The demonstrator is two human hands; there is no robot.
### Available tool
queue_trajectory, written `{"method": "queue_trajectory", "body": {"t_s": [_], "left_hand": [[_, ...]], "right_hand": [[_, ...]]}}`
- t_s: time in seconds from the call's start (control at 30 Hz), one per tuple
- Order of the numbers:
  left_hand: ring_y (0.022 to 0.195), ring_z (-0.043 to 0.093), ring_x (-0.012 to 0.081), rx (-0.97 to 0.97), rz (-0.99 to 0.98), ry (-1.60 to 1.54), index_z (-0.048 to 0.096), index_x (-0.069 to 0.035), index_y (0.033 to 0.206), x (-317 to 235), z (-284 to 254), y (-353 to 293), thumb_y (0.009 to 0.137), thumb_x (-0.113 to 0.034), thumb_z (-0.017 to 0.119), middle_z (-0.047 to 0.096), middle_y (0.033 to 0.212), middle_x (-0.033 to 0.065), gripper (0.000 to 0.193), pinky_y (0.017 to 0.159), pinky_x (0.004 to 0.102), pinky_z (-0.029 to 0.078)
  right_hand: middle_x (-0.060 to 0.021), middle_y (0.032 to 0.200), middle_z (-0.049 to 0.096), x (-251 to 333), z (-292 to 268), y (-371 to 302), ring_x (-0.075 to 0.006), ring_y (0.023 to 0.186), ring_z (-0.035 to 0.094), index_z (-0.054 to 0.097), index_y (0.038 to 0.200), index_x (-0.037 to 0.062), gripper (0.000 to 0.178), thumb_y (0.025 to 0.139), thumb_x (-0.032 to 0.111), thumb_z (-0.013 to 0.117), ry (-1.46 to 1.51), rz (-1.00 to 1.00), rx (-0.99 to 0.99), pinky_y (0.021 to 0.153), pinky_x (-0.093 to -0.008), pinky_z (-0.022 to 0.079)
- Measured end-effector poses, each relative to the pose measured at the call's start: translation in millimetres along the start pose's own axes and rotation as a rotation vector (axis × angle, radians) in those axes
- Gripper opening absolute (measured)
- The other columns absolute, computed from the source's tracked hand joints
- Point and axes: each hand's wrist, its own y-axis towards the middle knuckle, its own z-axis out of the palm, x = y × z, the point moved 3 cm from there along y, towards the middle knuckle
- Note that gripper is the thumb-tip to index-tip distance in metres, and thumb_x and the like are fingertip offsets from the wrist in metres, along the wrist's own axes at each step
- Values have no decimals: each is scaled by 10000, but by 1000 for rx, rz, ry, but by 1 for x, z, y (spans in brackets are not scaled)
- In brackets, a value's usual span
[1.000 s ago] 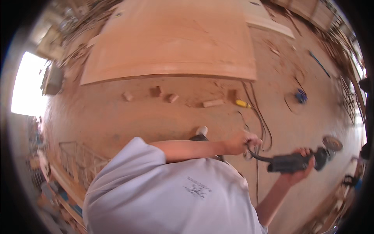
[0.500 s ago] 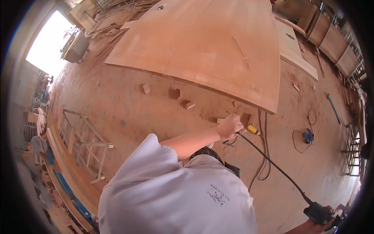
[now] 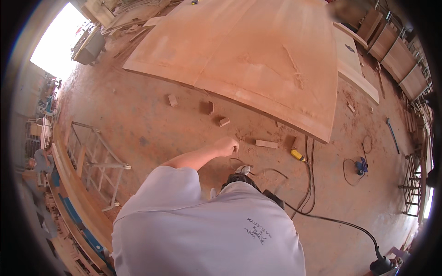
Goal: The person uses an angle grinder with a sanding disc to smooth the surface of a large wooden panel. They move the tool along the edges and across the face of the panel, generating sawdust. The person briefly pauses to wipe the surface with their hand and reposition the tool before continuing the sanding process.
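Observation:
My left hand (image 3: 226, 146) is out in front of me above the floor, its fingers curled closed. Whatever may be inside the fist is hidden. A thin dark cord (image 3: 276, 171) curves below it, and I cannot tell whether the hand touches it. At the lower right edge a black corded power tool (image 3: 381, 265) is held in my right hand (image 3: 394, 264), which is mostly cut off by the frame. The tool's black cable (image 3: 340, 221) runs left and passes behind my body. Ahead lies a large, dusty wooden panel (image 3: 230, 60).
Several wood offcuts (image 3: 266, 144) lie on the dusty floor, along with a yellow object (image 3: 298, 155) beside dark cables. A metal frame stand (image 3: 108, 164) and long boards (image 3: 83, 193) are at left. A blue corded tool (image 3: 361, 166) rests at right, near a blue bar (image 3: 392, 135).
My left hand has moved left, away from the yellow object; the cable it held no longer stretches from it to the tool. The tool in my right hand has dropped lower at the edge.

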Motion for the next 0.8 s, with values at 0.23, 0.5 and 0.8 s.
{"method": "queue_trajectory", "body": {"t_s": [0.23,0.5,0.8], "left_hand": [[1445,488,426,-128,642,-416,541,-3,1502,-273,-10,8,870,-313,828,541,1531,277,760,1192,492,414],[844,684,372,434,1034,-704,694,-6,925,-428,30,3,990,-318,692,700,875,211,319,768,493,498],[913,721,419,14,322,7,814,-149,1097,-101,16,-7,972,-408,678,758,972,201,318,804,511,563]], "right_hand": [[-68,1057,492,-13,28,1,-188,1011,531,494,1224,6,260,1056,135,644,211,141,200,1028,-368,488],[-76,1097,502,-86,106,-48,-189,1038,543,479,1284,-20,362,1059,204,653,249,392,228,1034,-362,494],[-103,1043,646,-48,-17,13,-251,1002,642,575,1276,39,391,1009,295,702,2,210,6,991,-400,542]]}}
